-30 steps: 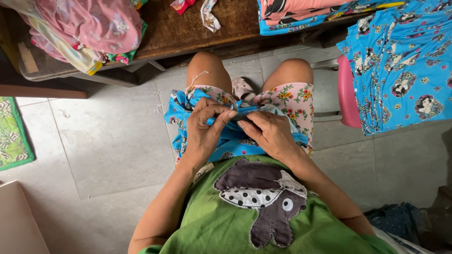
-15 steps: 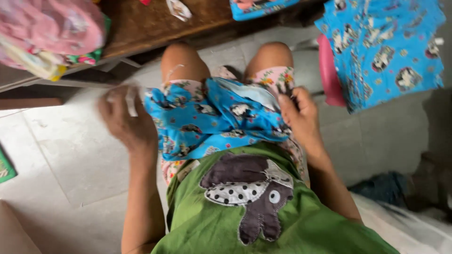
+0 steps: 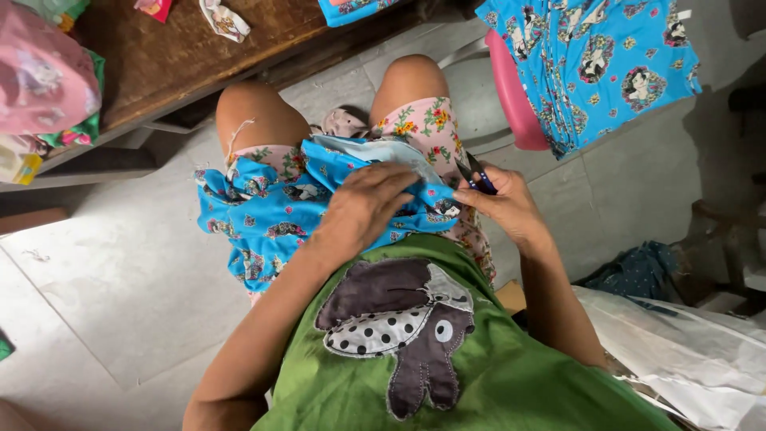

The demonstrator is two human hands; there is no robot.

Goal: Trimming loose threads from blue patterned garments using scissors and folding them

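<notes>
A bright blue printed cloth piece [image 3: 263, 211] lies spread across my lap, over my floral shorts. My left hand [image 3: 369, 209] rests flat on its middle, fingers pressing the fabric toward the right edge. My right hand [image 3: 504, 203] pinches that right edge of the cloth and also holds small dark thread snips [image 3: 476, 173] whose blades point up and away from me. I wear a green shirt with a sewn animal patch.
A stack of matching blue printed pieces [image 3: 594, 60] hangs over a pink stool [image 3: 511, 100] at the upper right. A brown wooden table [image 3: 183, 52] with pink and green fabric [image 3: 44, 80] stands ahead. White plastic sheeting [image 3: 686, 343] lies at the right; grey floor tiles are on the left.
My left hand came back from the left side onto the middle of the cloth. The cloth now lies flatter across my lap, and the right hand's snips have come into view.
</notes>
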